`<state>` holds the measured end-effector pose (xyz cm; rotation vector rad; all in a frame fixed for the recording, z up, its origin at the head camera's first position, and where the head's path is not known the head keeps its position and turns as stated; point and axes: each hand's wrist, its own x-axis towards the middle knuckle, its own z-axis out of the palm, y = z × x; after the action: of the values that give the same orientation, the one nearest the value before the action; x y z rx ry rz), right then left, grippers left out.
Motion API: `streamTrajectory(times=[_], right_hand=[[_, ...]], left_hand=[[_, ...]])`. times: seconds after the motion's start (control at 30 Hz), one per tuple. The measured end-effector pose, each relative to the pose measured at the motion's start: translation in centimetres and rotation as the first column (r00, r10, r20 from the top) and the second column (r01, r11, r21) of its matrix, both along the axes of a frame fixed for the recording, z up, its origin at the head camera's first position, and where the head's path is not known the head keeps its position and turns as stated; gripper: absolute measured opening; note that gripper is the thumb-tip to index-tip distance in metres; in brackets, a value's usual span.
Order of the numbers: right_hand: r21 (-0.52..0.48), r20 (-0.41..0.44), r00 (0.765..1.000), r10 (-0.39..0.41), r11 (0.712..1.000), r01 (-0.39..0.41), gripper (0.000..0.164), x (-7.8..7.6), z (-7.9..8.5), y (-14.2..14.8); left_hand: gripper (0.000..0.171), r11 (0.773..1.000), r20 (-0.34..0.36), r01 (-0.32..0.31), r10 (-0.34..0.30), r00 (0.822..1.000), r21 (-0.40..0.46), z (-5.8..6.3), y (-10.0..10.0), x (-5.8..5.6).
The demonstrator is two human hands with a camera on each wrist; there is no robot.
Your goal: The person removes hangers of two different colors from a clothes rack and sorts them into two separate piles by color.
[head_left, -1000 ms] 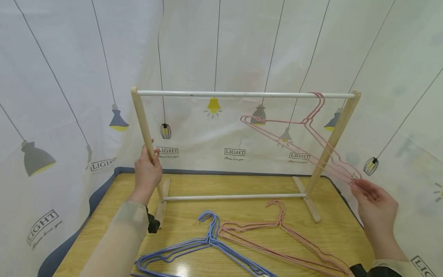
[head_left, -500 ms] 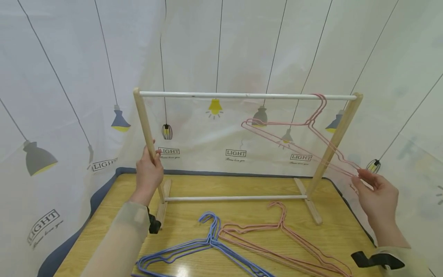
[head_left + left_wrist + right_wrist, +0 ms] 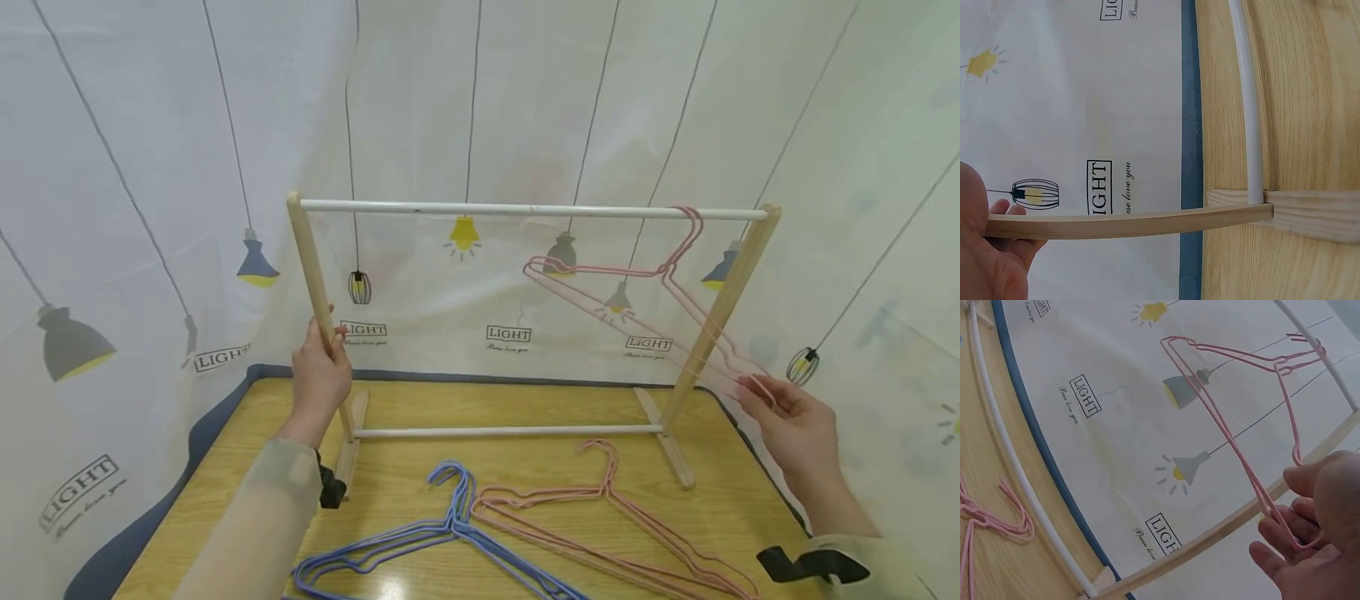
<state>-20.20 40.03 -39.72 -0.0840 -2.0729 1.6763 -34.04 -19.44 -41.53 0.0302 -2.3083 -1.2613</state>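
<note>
A wooden clothes rack with a white top rail stands upright on the table. My left hand grips its left post, fingers wrapped around the wood. Near the right end of the rail, pink wire hangers hang by their hooks, two hooks showing side by side. My right hand holds their right lower corner between thumb and fingers, out past the right post. In the right wrist view, the pink wire runs down into the fingers of that hand.
On the wooden table in front of the rack lie several blue hangers, with more pink hangers overlapping them on the right. A lower white bar joins the rack's feet. A lamp-printed cloth hangs behind.
My right hand first shifts its hold on the hangers' corner, then moves left toward the right post, bringing the corner along. My left hand stays on the left post.
</note>
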Motion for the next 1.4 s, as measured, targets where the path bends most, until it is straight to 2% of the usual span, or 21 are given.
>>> streamTrajectory(times=[0.07,0.13,0.2,0.27,0.33,0.43,0.53,0.63,0.77,0.97,1.2,1.27,1.4], right_hand=[[-0.086,-0.09,0.988,0.122,0.988,-0.13,0.034,-0.2,-0.3,-0.8],[-0.108,-0.167,0.963,0.209,0.968,-0.229,0.032,-0.4,-0.5,-1.6],[-0.107,-0.224,0.938,0.266,0.95,-0.295,0.029,-0.5,-0.5,-2.3],[-0.08,-0.253,0.922,0.294,0.943,-0.322,0.029,-0.5,-0.5,-2.9],[-0.061,-0.262,0.922,0.286,0.948,-0.312,0.031,-0.5,-0.4,-3.4],[-0.032,-0.234,0.935,0.266,0.959,-0.281,0.033,-0.4,-0.4,-3.9],[0.042,-0.217,0.937,0.273,0.962,-0.27,0.036,-0.5,-0.9,-4.4],[0.088,-0.243,0.921,0.304,0.953,-0.291,0.035,-0.7,-1.5,-4.8],[0.03,-0.301,0.901,0.312,0.947,-0.318,0.033,-0.5,-1.5,-5.5],[-0.02,-0.34,0.879,0.334,0.932,-0.362,0.035,0.2,-0.8,-6.2],[0.057,-0.397,0.855,0.333,0.939,-0.34,0.033,1.1,0.4,-6.3],[0.056,-0.406,0.856,0.319,0.944,-0.324,0.033,1.2,1.0,-6.3],[0.019,-0.39,0.877,0.282,0.954,-0.299,0.034,1.5,2.2,-6.4]], left_hand=[[0.053,1.0,0.012,0.003,-0.003,1.0,0.009,0.0,0.0,0.0],[0.054,1.0,0.024,0.004,-0.005,1.0,0.016,0.0,0.0,-0.1],[0.054,1.0,0.027,0.007,-0.007,1.0,0.02,-0.1,0.0,-0.1],[0.055,1.0,0.026,0.007,-0.008,1.0,0.022,-0.1,0.0,-0.2],[0.055,1.0,0.022,0.009,-0.009,1.0,0.023,-0.1,0.0,-0.2],[0.055,1.0,0.014,0.01,-0.01,1.0,0.018,-0.1,-0.1,-0.3],[0.055,1.0,0.009,0.016,-0.016,1.0,0.016,-0.1,-0.1,-0.3],[0.055,1.0,0.006,0.02,-0.02,1.0,0.014,0.0,-0.1,-0.3],[0.055,1.0,0.012,0.022,-0.022,1.0,0.018,0.0,0.1,-0.2],[0.054,1.0,0.006,0.009,-0.009,1.0,0.017,-0.1,0.1,-0.2],[0.053,1.0,-0.013,0.02,-0.02,1.0,0.0,-0.1,0.4,-0.3],[0.053,1.0,-0.009,0.012,-0.012,1.0,0.002,-0.1,0.3,-0.2],[0.052,1.0,-0.015,-0.01,0.01,1.0,0.002,0.0,0.1,0.0]])
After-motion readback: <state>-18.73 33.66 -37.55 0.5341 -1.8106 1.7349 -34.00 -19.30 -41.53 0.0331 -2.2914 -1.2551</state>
